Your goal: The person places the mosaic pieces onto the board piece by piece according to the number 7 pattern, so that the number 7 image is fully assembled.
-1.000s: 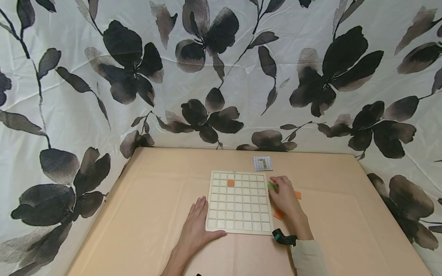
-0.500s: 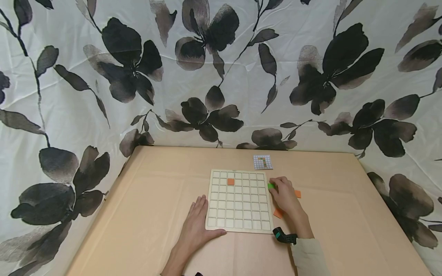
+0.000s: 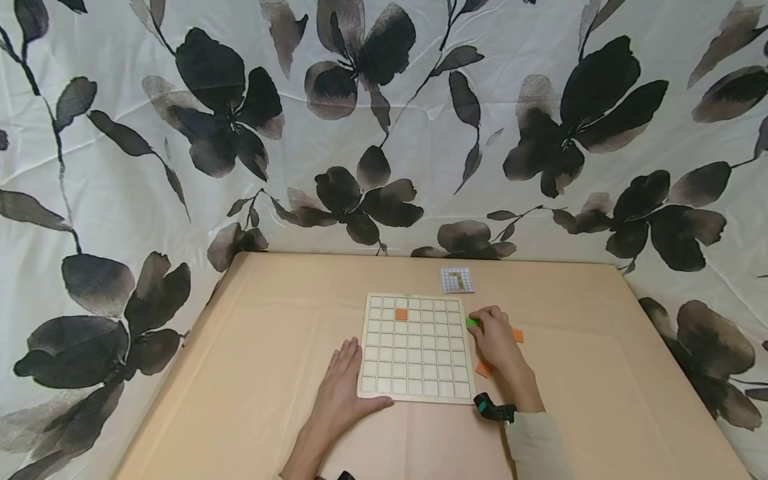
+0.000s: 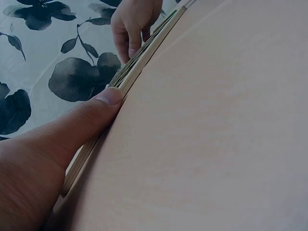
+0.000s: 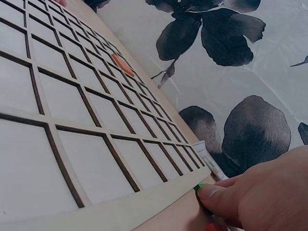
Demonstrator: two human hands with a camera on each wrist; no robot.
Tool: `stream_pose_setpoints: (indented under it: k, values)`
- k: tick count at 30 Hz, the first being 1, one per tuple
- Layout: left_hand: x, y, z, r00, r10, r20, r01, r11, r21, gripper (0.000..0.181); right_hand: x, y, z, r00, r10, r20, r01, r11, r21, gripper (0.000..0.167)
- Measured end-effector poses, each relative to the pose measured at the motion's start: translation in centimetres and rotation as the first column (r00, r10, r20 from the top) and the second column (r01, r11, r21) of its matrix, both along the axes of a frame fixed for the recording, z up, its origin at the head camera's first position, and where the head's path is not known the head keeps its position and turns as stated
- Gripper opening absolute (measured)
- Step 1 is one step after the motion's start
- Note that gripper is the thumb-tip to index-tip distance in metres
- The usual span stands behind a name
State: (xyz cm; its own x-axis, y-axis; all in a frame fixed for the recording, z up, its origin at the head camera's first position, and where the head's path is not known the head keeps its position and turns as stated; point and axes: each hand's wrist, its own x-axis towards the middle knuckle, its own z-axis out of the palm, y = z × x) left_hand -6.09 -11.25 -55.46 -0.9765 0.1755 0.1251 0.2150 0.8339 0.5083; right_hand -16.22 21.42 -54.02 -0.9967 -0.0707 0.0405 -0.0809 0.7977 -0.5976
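Observation:
A square pale wooden grid board (image 3: 415,361) lies flat on the table, with one orange square tile (image 3: 401,314) set in a cell of its top row. My left hand (image 3: 338,387) lies along the board's left side, fingers straight and thumb (image 4: 109,96) against the near edge. Just off the board's upper right edge, my right hand (image 3: 495,339) pinches a small green tile (image 3: 471,323). In the right wrist view, part of that green tile (image 5: 202,186) is hidden by the thumb.
Two loose spots of orange tile show around my right hand, one to its right (image 3: 518,335) and one under its wrist side (image 3: 483,369). Behind the board lies a small printed grid card (image 3: 457,281). A floral cloth (image 3: 288,147) hangs beyond the table's far edge.
Both hands stay nearly in place. A little more of the green tile shows at my right fingertips than a second ago. The whole head view has shifted slightly.

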Motion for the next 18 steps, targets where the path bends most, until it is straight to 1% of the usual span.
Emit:
stream_pose_setpoints:
  k: [6, 9, 14, 18]
  values:
    - [0.04, -0.21, 0.01, 1.000, -0.002, 0.003, 0.002, 1.000, -0.006, 0.125, -0.11, -0.17, 0.09, 1.000, -0.011, 0.026, 0.011, 1.000, -0.015, 0.027]
    - [0.07, -0.24, -0.05, 1.000, -0.003, -0.002, 0.003, 1.000, -0.007, 0.125, -0.13, -0.20, 0.22, 1.000, -0.014, 0.027, 0.015, 1.000, -0.027, 0.024]
    - [-0.08, -0.11, -0.08, 1.000, -0.003, 0.000, 0.003, 1.000, -0.003, 0.125, -0.15, -0.18, 0.42, 1.000, -0.018, 0.012, 0.018, 1.000, -0.015, 0.020]
    - [-0.10, -0.04, -0.01, 1.000, -0.005, 0.001, 0.005, 1.000, -0.002, 0.125, -0.21, -0.24, 0.55, 0.999, -0.033, 0.027, 0.033, 0.999, -0.020, 0.017]
